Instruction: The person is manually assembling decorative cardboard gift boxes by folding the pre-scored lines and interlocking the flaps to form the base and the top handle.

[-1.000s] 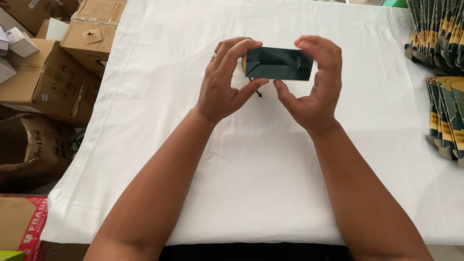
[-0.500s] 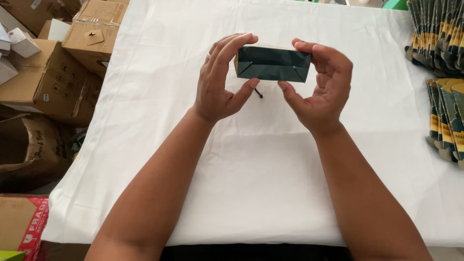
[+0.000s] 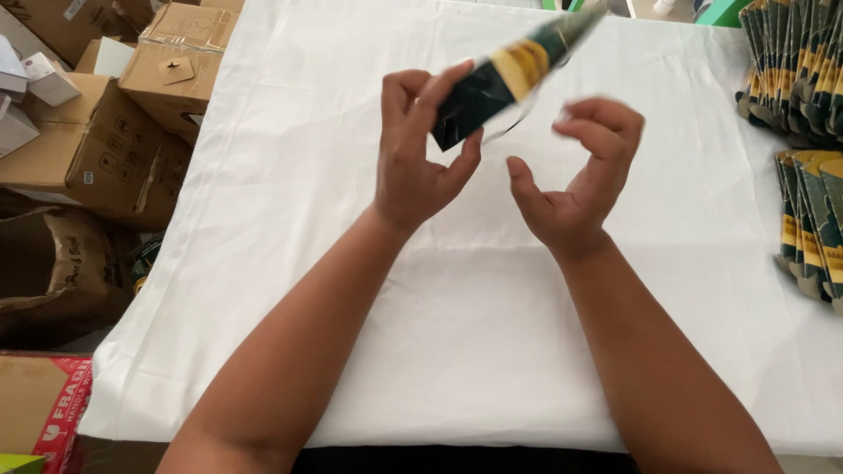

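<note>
My left hand (image 3: 420, 156) pinches the lower end of a dark green box with a yellow band (image 3: 509, 75), which tilts up and away to the right and is blurred by motion. My right hand (image 3: 575, 184) hovers just right of it, fingers curled and apart, holding nothing. Both hands are above a table covered in white cloth (image 3: 492, 316). A thin dark loop hangs from the box between the hands.
Stacks of flat green and yellow packages (image 3: 803, 79) lie along the table's right edge, with more further down (image 3: 812, 228). Brown cardboard boxes (image 3: 105, 140) are piled on the floor to the left.
Both hands held the dark box level before. Now my right hand has let go and the box has swung up, tilted to the right, in my left hand only.
</note>
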